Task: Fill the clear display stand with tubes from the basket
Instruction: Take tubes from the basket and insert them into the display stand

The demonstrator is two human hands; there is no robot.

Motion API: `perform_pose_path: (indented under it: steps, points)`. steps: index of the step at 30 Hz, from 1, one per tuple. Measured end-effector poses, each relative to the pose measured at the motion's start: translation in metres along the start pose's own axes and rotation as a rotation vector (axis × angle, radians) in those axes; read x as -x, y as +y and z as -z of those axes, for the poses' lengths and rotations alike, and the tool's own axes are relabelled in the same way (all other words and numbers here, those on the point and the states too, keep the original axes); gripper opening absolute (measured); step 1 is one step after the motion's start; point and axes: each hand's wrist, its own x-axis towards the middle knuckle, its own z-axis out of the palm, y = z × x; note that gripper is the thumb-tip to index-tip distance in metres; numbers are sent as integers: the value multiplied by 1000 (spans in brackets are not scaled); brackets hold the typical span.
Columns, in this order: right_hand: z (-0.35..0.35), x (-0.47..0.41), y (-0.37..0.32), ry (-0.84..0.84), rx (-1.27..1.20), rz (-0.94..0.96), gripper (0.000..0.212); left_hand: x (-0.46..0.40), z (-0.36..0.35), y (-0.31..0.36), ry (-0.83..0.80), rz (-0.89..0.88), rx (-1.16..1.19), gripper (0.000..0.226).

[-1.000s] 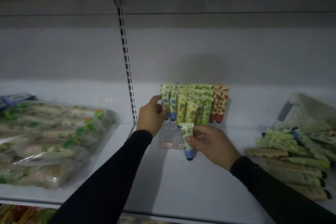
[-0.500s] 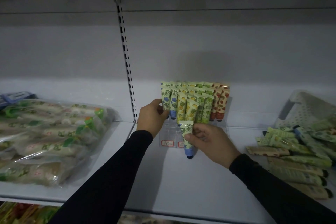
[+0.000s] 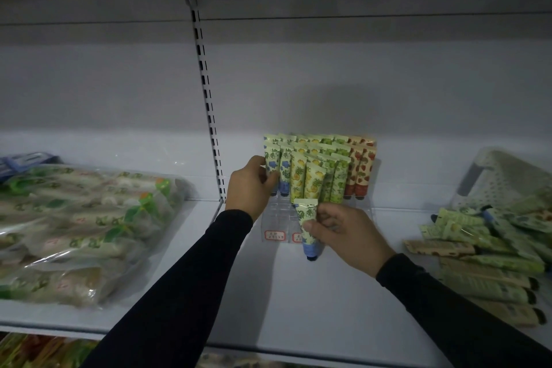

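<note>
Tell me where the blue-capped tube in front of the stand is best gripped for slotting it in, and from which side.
Grip the blue-capped tube across its flat printed body, above the cap, coming from the right. It stands cap down with the crimped end up, so a mid-body pinch leaves the cap free to enter the clear display stand. The right hand already pinches it this way; the left hand holds the standing tubes.

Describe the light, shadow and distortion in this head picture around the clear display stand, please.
Head view: dim, grey light; the colours look dull. A soft shadow lies on the white back wall above the clear plastic display stand. The slotted metal upright bends, so the wide lens distorts. The blue-capped green tube in the right hand is sharp.
</note>
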Motion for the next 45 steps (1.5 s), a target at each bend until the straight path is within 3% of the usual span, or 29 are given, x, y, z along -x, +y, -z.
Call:
perform_pose_path:
  steps: [12, 16, 19, 23, 28, 38, 41, 45]
  points:
    - [0, 1, -4, -1, 21, -25, 14, 6, 1, -6, -97, 5, -27, 25]
    - [1, 2, -8, 24, -40, -78, 12, 11, 11, -3, -93, 63, -24, 36]
    - [3, 3, -16, 59, -64, -73, 15, 20, 24, 1, -59, 16, 38, 26]
    - [7, 1, -30, 118, -57, -39, 19, 36, 35, 6, -313, 27, 348, 13]
    - [8, -1, -44, 197, -47, -39, 29, 60, 38, 14, -505, 21, 455, 30]
    - [11, -13, -75, 181, 8, -31, 26, 64, 37, 4, -429, -16, 486, 13]
    - [12, -27, -86, 154, -36, -60, 17, 61, 44, 0, -410, 1, 508, 37]
    - [15, -49, -99, 123, -36, -61, 14, 59, 52, -8, -334, 26, 542, 30]
